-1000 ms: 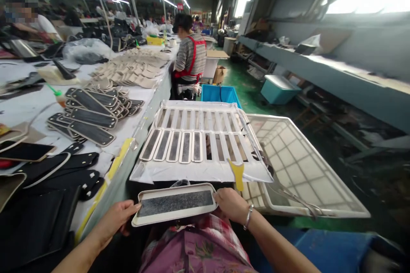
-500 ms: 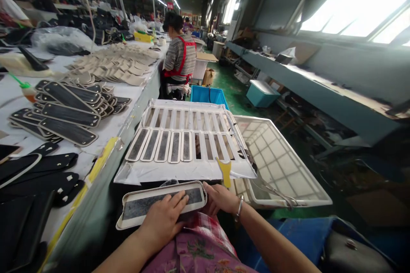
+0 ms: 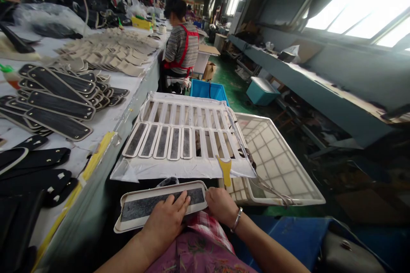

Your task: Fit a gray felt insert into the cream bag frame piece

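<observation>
A long cream-edged strip with a dark grey centre (image 3: 141, 207) lies across my lap. My left hand (image 3: 166, 222) rests flat on its top, fingers stretched over the grey part. My right hand (image 3: 221, 204) grips the strip's right end with curled fingers; a bracelet is on that wrist. Just beyond stands a white slotted rack (image 3: 182, 136) with several similar strips laid in its left slots. A yellow scraper (image 3: 225, 169) lies on the rack's near right edge.
A long worktable (image 3: 105, 123) on my left carries black strips (image 3: 54, 106), beige pieces (image 3: 109, 57) and black parts. A white mesh tray (image 3: 275, 158) with scissors sits to the right. A person in a striped shirt (image 3: 181, 51) sits ahead by a blue bin (image 3: 208, 91).
My left hand moved from the strip's left end onto its top face and stays pressed there. The view shifted slightly; the right hand kept hold of the right end.
</observation>
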`<state>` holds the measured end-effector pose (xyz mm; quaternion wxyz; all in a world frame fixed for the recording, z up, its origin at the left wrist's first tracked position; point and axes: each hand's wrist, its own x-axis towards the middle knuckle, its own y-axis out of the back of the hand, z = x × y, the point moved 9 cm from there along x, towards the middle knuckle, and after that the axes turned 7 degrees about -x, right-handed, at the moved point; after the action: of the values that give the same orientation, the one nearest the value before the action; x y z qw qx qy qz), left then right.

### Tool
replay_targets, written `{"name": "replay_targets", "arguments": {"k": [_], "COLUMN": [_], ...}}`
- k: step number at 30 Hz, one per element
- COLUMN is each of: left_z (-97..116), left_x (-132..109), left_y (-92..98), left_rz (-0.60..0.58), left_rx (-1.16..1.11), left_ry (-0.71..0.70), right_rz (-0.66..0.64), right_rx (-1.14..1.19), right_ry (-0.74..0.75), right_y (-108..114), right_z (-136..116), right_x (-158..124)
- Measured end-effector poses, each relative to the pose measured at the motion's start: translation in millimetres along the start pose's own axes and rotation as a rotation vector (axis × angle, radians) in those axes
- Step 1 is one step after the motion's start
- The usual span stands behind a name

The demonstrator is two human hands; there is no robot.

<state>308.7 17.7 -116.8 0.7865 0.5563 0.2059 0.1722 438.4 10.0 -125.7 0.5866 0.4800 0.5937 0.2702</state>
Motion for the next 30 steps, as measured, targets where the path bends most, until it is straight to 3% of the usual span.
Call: {"name": "replay_targets", "arguments": {"k": [7,11,18,20,25,30], "left_z": [-1.9,-1.7,-1.1,-1.4,-2.6,-4.0], "left_x": [1.1,0.0,4.2,5.3,4.0,3.6], "left_y": [-0.5,-0.7,1.4,2.1,4.0,4.0], "left_rz": [-0.023,-0.034,-0.075,-0.079,-0.072,-0.080], "left_rx": [-0.008,-0.027,-0.048,-0.066,-0.098,-0.127], "left_ry": [-0.005,-0.004,0.013,0.007,0.009,0.020], "right_rz": [0.009,-0.023,-0.035,-0.096,-0.375,-0.501], "right_rx": [-0.294,-0.347,-0.298,-0.114,0.648,1.347], "right_ry": [0.075,0.188,0.167,0.202,0.124,0.041], "right_y": [-5.4,-8.7,-1.9,-5.4,-35.8,-63.4], "right_z": [-16.9,-22.3,-19.2,-13.6,14.5,24.4], "right_x": [-2.1,-6.2,1.9,5.5,8.2,10.5]}}
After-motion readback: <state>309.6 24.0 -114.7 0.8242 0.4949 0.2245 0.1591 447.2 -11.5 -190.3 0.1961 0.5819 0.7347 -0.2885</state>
